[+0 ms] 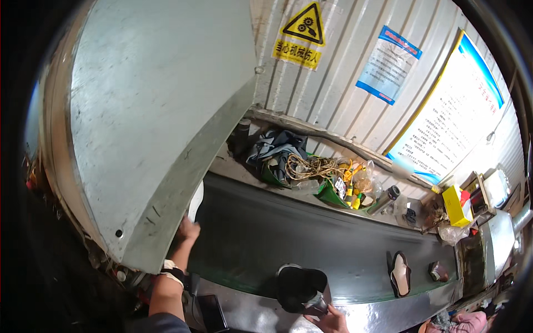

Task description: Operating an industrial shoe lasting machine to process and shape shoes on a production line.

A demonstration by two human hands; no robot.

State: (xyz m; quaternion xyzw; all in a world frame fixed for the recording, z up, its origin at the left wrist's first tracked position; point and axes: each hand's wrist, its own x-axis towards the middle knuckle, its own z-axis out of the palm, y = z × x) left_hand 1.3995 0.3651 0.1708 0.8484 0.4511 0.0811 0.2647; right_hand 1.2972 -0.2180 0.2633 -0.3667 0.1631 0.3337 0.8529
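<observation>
The right hand [328, 321] grips a dark shoe [293, 288] over the conveyor belt's [311, 236] near edge. A grey hood [161, 111] partly hides a white piece [196, 201] at the left hand [187, 231], whose grip is unclear. Rope [307, 168] clutters the ledge [229, 164]; a yellow warning sign [301, 34] and blue-edged notice [388, 64] bear print.

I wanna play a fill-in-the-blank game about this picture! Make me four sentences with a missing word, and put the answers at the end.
1. The smooth object by the left hand is coloured ____.
2. The shoe-like piece held by the right hand is coloured ____.
3. The shoe on the belt lies to the ____ of that hand.
4. The gear symbols sit inside a yellow ____.

Missing words: white; black; right; triangle.
</observation>
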